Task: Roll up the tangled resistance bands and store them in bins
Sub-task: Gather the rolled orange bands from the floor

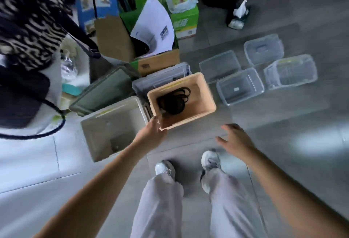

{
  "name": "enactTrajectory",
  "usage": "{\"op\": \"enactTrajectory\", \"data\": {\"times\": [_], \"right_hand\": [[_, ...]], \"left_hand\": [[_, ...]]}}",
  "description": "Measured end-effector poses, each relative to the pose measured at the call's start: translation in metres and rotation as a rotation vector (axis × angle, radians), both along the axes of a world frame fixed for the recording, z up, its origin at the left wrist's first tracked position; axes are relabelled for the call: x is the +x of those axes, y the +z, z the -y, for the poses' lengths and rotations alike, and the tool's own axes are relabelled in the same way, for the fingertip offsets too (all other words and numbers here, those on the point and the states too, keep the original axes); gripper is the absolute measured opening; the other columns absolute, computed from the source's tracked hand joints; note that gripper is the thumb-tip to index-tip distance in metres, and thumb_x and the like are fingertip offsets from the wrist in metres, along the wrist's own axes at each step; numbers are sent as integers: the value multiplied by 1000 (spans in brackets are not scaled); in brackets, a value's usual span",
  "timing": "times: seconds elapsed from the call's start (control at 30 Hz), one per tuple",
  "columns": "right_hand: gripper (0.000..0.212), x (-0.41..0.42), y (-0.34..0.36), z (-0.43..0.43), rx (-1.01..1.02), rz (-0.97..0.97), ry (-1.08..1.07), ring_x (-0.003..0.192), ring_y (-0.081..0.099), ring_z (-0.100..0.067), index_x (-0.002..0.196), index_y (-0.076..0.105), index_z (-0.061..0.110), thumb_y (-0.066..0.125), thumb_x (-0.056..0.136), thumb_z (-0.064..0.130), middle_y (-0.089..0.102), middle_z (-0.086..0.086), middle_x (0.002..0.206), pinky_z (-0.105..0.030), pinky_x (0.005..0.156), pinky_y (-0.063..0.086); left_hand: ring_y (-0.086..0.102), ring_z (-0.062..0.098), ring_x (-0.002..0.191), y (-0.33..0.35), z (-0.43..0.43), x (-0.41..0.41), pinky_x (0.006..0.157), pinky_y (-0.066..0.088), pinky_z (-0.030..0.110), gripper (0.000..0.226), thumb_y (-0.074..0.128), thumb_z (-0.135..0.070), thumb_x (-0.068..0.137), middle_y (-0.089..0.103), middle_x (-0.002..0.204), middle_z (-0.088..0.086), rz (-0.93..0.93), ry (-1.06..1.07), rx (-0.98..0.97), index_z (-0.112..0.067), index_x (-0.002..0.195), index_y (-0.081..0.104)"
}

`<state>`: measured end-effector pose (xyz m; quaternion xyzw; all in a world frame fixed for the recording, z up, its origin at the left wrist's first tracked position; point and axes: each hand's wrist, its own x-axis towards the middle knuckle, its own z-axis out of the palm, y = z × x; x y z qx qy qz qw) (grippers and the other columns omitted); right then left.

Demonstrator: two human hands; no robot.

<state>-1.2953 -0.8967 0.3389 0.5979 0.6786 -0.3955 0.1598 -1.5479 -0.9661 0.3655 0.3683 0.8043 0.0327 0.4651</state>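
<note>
Apparently your left hand [153,131] pinched the tan bin [190,118] at its near corner | black bands [172,101] lay coiled inside | your right hand [236,139] hovered apart, fingers spread.

Both forearms are left bare, from the left hand [151,132] and the right hand [236,139] back to the frame's edge. Below the grip, toward the wearer, loose pale grey trousers of soft fabric [158,209] are worn, gathered into folds at the hems. Straight beneath the grip a chunky white left trainer [165,168] is seen, with laces; to its right is a matching white right trainer with grey panels [210,162]. Finer markings are lost to blur.
</note>
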Motion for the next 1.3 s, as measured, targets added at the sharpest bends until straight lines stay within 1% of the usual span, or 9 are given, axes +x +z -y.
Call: {"op": "enactTrajectory", "data": {"times": [0.1,0.2,0.37,0.43,0.53,0.63,0.77,1.1,1.3], "right_hand": [[54,38,96,30,13,-3,-85,119,51,-31,127,53,11,63,82,39,53,-16,130,-40,97,44],[51,71,181,64,38,-28,-204,118,52,-29,127,54,12,63,84,39,53,-12,130,-35,96,43],[48,121,261,129,129,-76,-480,116,54,-23,127,55,12,62,86,36,55,-8,130,-28,95,39],[51,139,275,163,102,-94,-569,120,51,-20,132,50,13,59,88,37,53,-5,132,-28,96,39],[51,166,278,208,98,-116,-685,124,47,-17,134,45,20,57,89,41,52,1,133,-27,94,41],[50,207,278,237,43,-111,-825,119,50,-19,132,46,23,58,87,44,51,0,131,-32,92,43],[55,287,281,240,51,-95,-927,119,52,-16,135,42,25,59,87,45,49,1,135,-30,92,44],[52,497,292,105,270,-68,-1011,113,56,-23,131,49,19,60,86,44,53,-7,130,-33,90,43],[52,577,275,46,149,-57,-1014,115,54,-17,134,46,21,56,88,46,48,-1,134,-28,90,40]], "left_hand": [[58,31,104,94,8,3,86,49,36,48,56,-28,90,60,121,11,-7,-70,14,-16,133,40],[58,23,97,171,5,21,79,45,31,45,55,-29,90,61,110,1,-3,-213,57,-16,132,42],[55,24,113,239,-15,83,98,45,41,60,52,-45,82,59,121,-3,27,-475,79,-24,136,39],[57,22,109,252,-23,122,96,45,37,50,52,-40,89,59,122,-3,18,-669,92,-25,135,40],[60,22,100,259,-39,187,89,48,35,37,53,-34,89,62,116,1,13,-872,169,-24,124,47],[59,17,102,262,-54,252,89,45,28,46,57,-35,89,58,111,-8,34,-939,212,-24,133,45],[58,17,104,263,-67,326,90,44,29,44,55,-35,91,60,118,-2,-16,-1007,219,-22,132,47],[58,19,106,236,-108,443,89,43,27,37,54,-29,92,61,119,0,-129,-1087,36,-20,128,52],[61,22,103,213,-211,565,89,48,32,33,55,-30,89,65,115,0,-119,-1203,7,-20,120,55]]}}
